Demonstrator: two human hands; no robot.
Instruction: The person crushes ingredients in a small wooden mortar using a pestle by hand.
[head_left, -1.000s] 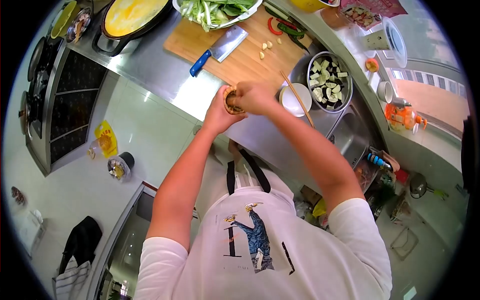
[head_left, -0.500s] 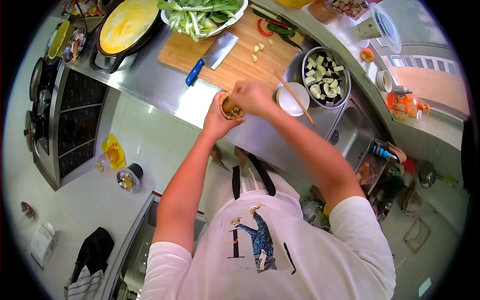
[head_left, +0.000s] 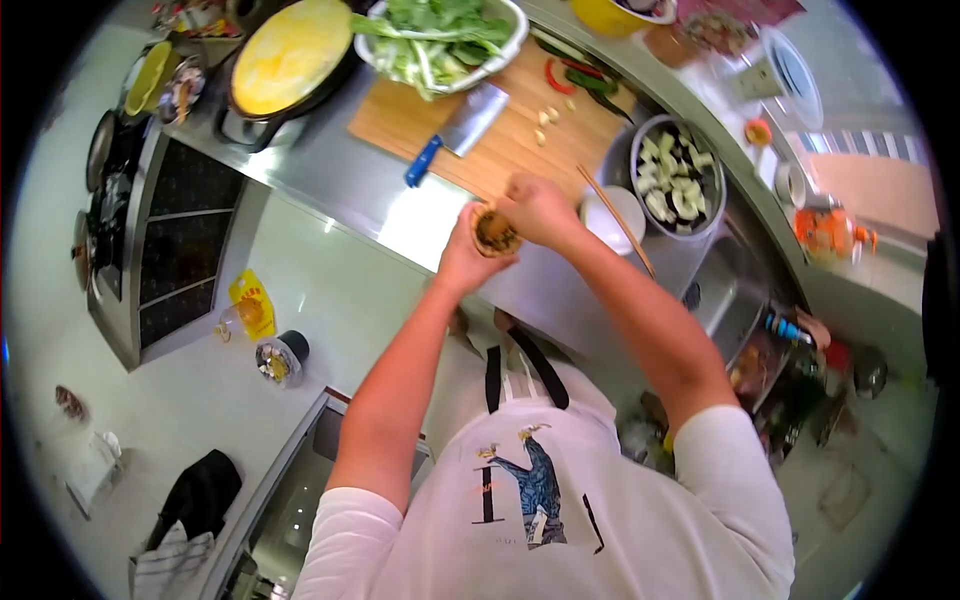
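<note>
My left hand (head_left: 464, 258) is wrapped round a small wooden mortar (head_left: 512, 246) and keeps its mouth tilted up towards me. Brownish, coarse crushed bits show inside it. My right hand (head_left: 540, 212) is closed at the mortar's rim on a wooden pestle (head_left: 491, 228), whose end reaches down among the bits; my fingers hide the upper part. Beyond both hands lies a cutting board (head_left: 400, 120), bearing a blue-handled cleaver (head_left: 470, 120) and a few peeled garlic cloves (head_left: 543, 120). A white bowl (head_left: 605, 222) with chopsticks (head_left: 620, 225) across it stands right of my right hand.
A metal bowl of cut eggplant (head_left: 675, 180) stands beside the sink (head_left: 735, 275). Leafy greens (head_left: 440, 40) fill a white basket at the back. Red and green peppers (head_left: 590, 80) lie on the board's far edge. A pan with a yellow egg sheet (head_left: 290, 55) sits at the left.
The whole view has shifted, so everything appears further right and slightly lower. My right hand has moved a little against the mortar, and the pestle shows less of its length.
</note>
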